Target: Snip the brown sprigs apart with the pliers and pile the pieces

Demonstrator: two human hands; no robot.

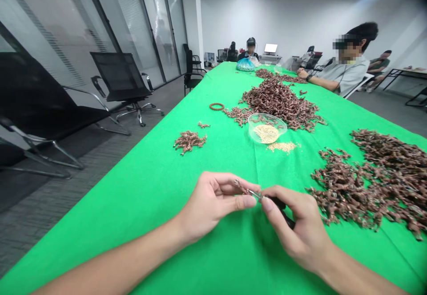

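Between the thumb and fingers of my left hand [222, 204] is a small brown animal figurine [240, 187], partly hidden by the fingers. My right hand [296, 221] grips a black-handled tool with a slim metal tip [255, 194]; its exact kind is unclear. The metal tip meets the figurine, and both hands nearly touch above the green cloth [160, 224]. A small pile of similar figurines [190, 141] lies beyond my left hand, with a single figurine [203, 125] just behind it. To the right of my right hand spreads a larger heap of figurines [360, 188].
A clear plastic bowl [253, 130] holds pale yellow bits [266, 132], some spilled beside it [283, 147]. Behind it rises a big figurine heap [280, 99]. A brown ring [216, 107] lies left of that. A person [350, 68] sits along the right edge; chairs [122, 77] stand left.
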